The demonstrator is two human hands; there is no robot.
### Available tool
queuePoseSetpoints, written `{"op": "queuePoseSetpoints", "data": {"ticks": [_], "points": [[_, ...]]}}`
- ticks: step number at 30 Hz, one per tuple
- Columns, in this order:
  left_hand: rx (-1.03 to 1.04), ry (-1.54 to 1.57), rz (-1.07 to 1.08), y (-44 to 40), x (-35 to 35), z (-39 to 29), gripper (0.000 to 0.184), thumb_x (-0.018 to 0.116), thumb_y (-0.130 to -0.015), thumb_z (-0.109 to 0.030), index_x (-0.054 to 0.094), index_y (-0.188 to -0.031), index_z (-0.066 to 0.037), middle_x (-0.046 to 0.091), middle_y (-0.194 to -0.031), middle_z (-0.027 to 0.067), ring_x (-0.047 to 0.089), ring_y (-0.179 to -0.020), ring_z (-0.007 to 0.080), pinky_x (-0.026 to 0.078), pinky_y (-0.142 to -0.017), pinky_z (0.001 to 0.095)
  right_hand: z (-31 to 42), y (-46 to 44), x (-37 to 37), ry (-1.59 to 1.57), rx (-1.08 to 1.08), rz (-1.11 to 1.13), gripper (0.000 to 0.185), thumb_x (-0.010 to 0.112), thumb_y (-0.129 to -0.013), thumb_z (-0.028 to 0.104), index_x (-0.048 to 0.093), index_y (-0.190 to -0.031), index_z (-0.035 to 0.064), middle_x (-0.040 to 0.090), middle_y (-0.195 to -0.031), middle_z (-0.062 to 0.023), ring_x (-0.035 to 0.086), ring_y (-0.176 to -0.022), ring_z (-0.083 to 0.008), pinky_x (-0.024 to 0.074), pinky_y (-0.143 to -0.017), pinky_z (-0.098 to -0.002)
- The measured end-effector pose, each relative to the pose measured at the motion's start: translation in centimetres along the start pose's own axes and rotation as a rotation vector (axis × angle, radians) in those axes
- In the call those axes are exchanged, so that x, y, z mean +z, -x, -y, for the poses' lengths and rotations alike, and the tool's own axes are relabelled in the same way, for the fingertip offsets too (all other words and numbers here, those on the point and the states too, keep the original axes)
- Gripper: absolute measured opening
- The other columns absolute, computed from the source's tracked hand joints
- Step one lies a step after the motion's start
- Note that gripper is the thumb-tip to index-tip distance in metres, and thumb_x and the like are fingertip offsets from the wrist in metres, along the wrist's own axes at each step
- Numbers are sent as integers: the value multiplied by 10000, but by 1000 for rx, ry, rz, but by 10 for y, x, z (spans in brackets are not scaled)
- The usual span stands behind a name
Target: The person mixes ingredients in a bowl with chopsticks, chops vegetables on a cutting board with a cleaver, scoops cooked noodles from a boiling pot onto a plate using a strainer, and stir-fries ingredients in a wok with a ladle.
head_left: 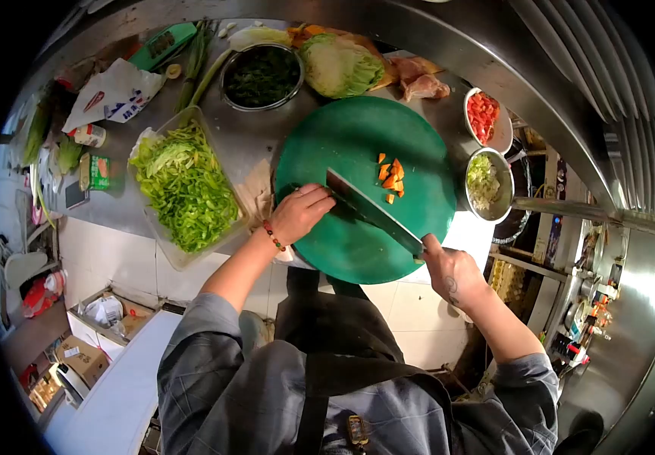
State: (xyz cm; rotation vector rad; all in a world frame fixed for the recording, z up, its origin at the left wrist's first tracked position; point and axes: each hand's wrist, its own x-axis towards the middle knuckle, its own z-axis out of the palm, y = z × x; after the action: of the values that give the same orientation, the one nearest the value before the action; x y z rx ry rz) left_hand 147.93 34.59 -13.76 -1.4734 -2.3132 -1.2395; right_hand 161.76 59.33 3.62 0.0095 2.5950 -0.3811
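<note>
My right hand [452, 274] grips the handle of a cleaver [373, 211], whose long blade lies slantwise over the round green cutting board [365, 125]. My left hand [301, 214], with a beaded bracelet at the wrist, rests at the board's left side. Its fingers are bent and pressed together close to the blade's far end. Whatever lies under those fingers is hidden; the area by the blade is dark. Beyond the blade sits a small pile of orange carrot pieces [392, 180].
Left of the board stands a clear tub of sliced green vegetable [187, 189]. Behind are a bowl of dark leafy greens [263, 76], a cabbage [339, 67] and raw meat [422, 80]. Bowls of chopped red pieces [484, 117] and pale chopped pieces [484, 182] stand at the right.
</note>
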Motion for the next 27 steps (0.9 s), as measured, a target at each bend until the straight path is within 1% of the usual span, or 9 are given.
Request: {"op": "queuePoseSetpoints", "data": {"ticks": [6, 9, 12, 15, 18, 20, 23, 24, 27], "points": [[18, -7, -59, 5, 1, 0, 221, 639, -715, -22, 623, -935, -38, 583, -937, 97, 564, -916, 271, 483, -789, 353, -4, -46, 51, -35, -18, 0, 165, 467, -885, 119, 381, -987, 23, 604, -689, -224, 599, -660, -412, 479, -569, -484], [-2, -52, -42, 7, -4, 4, 210, 620, -704, -33, 630, -913, -53, 579, -936, 74, 558, -929, 254, 477, -804, 336, 7, -45, 12, 85, -73, 31, 150, 442, -862, 78, 385, -990, 24, 606, -695, -217, 607, -664, -399, 485, -570, -471], [-14, 7, -49, 8, -3, 6, 183, 623, -716, 9, 631, -897, -17, 579, -927, 107, 555, -880, 289, 478, -727, 362, 32, -25, -4, 85, 35, 112, 160, 428, -840, 39, 388, -994, 23, 599, -676, -213, 610, -661, -392, 490, -578, -471], [-21, 34, -58, 11, -2, 8, 167, 623, -724, -5, 627, -890, -19, 589, -925, 108, 561, -871, 286, 476, -741, 364, 19, -41, 60, -3, 15, 3, 153, 440, -850, 51, 387, -990, 18, 589, -662, -226, 606, -645, -405, 491, -580, -481], [12, 16, -115, 12, -1, 11, 160, 627, -718, -11, 625, -878, -21, 594, -916, 107, 564, -862, 284, 477, -743, 361, 29, -64, 48, -11, -14, -48, 174, 439, -831, 28, 379, -993, 8, 595, -681, -236, 606, -657, -414, 492, -590, -482], [12, 5, -82, 15, -4, 12, 165, 632, -710, -9, 628, -874, -21, 594, -916, 106, 567, -866, 283, 479, -742, 362, 44, -52, 9, -24, -5, 61, 184, 442, -832, 32, 372, -1001, 8, 602, -699, -241, 609, -676, -420, 494, -605, -485], [18, -32, -86, 15, -5, 11, 173, 637, -694, -5, 633, -866, -23, 593, -909, 104, 571, -869, 277, 486, -735, 360, 49, -29, 13, -8, 27, 47, 180, 452, -866, 83, 368, -1005, 5, 606, -709, -246, 611, -682, -425, 497, -615, -482], [10, -16, -87, 16, -6, 11, 171, 636, -693, -3, 633, -863, -25, 594, -904, 103, 572, -868, 275, 485, -735, 360, 51, -34, 25, -54, 87, 99, 192, 464, -888, 127, 370, -994, -2, 607, -723, -261, 614, -685, -422, 498, -626, -483], [27, -9, -149, 11, -6, 12, 158, 635, -692, 1, 631, -847, -27, 592, -876, 99, 571, -830, 272, 484, -706, 355, 48, -58, 78, -172, 59, -62, 183, 458, -900, 144, 373, -990, 9, 593, -678, -266, 595, -658, -445, 481, -628, -510]]}}
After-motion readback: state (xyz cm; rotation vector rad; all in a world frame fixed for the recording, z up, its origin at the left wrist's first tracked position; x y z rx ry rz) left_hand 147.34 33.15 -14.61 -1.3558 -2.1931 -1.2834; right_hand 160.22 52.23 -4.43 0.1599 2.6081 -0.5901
